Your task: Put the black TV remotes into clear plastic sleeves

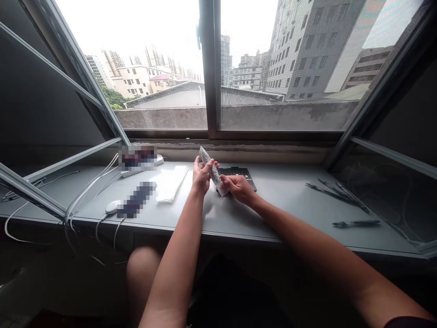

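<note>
Above the middle of the desk, a long clear plastic bag (215,174) is held tilted between both hands; what it contains is hard to make out. My left hand (202,174) grips its upper part, thumb across the front. Lower down, the fingers of my right hand (238,187) pinch its near end. Dark, flat pieces with a fine pattern, perhaps remote controls or keypads (246,174), lie side by side on the desk just behind my right hand, which partly hides them.
White folded plastic bags (173,183) lie left of my hands. Further left are a white power strip (143,166), a white round charger (112,207) and loose cables (71,205). Black pens or thin tools (341,197) lie right on the grey desk (287,196). Metal frame bars flank both sides.
</note>
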Motion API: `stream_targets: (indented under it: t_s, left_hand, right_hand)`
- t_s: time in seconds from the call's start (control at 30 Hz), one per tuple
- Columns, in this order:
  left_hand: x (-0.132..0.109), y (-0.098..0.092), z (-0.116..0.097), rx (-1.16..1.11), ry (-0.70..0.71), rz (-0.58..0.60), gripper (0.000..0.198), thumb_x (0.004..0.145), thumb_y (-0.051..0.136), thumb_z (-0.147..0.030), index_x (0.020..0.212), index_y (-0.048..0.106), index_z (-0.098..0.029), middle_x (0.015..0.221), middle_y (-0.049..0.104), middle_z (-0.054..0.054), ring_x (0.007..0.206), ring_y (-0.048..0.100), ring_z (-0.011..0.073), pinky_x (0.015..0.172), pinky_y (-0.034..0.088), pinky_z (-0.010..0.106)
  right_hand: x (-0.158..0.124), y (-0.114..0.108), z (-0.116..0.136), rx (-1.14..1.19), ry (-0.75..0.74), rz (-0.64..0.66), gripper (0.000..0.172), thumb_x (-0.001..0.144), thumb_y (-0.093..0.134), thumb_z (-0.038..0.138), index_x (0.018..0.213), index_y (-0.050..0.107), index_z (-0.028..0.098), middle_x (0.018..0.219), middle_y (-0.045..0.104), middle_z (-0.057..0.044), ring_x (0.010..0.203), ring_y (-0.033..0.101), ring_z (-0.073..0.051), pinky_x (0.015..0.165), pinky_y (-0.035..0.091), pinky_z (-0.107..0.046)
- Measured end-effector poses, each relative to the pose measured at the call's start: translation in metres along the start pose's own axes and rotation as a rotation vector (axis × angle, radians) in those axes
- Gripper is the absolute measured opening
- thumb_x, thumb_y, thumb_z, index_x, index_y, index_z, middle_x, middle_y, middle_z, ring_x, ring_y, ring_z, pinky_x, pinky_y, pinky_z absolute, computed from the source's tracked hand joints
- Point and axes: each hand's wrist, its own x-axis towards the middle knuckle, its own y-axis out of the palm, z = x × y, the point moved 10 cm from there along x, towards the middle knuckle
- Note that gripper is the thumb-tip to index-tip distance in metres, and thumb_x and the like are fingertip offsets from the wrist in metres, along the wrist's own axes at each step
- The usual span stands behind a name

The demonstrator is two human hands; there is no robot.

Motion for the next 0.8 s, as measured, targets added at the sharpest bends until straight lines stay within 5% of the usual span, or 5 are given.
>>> stream_targets:
  t_s: [0.13,0.2,0.37,0.6,0.8]
  left_hand:
    - [-0.003,0.007,0.001,0.015,-0.024,0.075,0.091,0.082,0.088,-0.019,0.157,0.037,-0.024,0.103,0.072,0.003,0.086,0.078,0.0173,0.087,0.064,0.031]
    - [-0.008,0.016,0.004,0.028,-0.06,0.146,0.093,0.082,0.089,-0.021,0.158,0.035,-0.023,0.105,0.074,0.005,0.092,0.079,0.0206,0.086,0.064,0.032]
    - [-0.021,0.035,0.015,0.117,-0.144,0.296,0.103,0.078,0.094,-0.027,0.16,0.033,-0.027,0.113,0.076,0.009,0.097,0.079,0.0249,0.085,0.063,0.035]
    - [-0.016,0.025,0.009,0.347,-0.008,0.199,0.071,0.069,0.1,-0.033,0.128,0.064,-0.02,0.102,0.075,0.007,0.095,0.075,0.0233,0.079,0.058,0.029]
    - [-0.007,0.015,0.016,0.294,-0.091,0.165,0.054,0.091,0.073,-0.064,0.117,0.07,-0.017,0.105,0.077,0.012,0.091,0.075,0.0235,0.073,0.058,0.029]
  right_hand:
    - [-0.004,-0.025,-0.002,-0.022,0.035,-0.262,0.06,0.103,0.048,0.073,0.08,0.066,0.022,0.073,0.067,-0.004,0.07,0.062,-0.02,0.074,0.052,-0.031]
    - [-0.004,-0.029,-0.002,0.041,0.044,-0.291,0.056,0.103,0.05,0.073,0.09,0.067,0.022,0.083,0.072,-0.005,0.078,0.067,-0.022,0.082,0.055,-0.033]
    - [0.002,-0.003,-0.016,0.432,0.22,-0.058,0.059,0.098,0.054,0.078,0.109,0.066,0.021,0.1,0.076,-0.008,0.08,0.075,-0.023,0.076,0.062,-0.036]
    - [-0.002,0.024,-0.031,0.679,0.383,0.072,0.048,0.087,0.085,0.057,0.111,0.067,0.02,0.096,0.078,-0.008,0.076,0.077,-0.023,0.073,0.066,-0.038]
    - [-0.01,0.038,-0.032,0.764,0.441,0.188,0.042,0.084,0.09,0.047,0.097,0.065,0.015,0.088,0.077,-0.009,0.068,0.073,-0.018,0.056,0.06,-0.027]
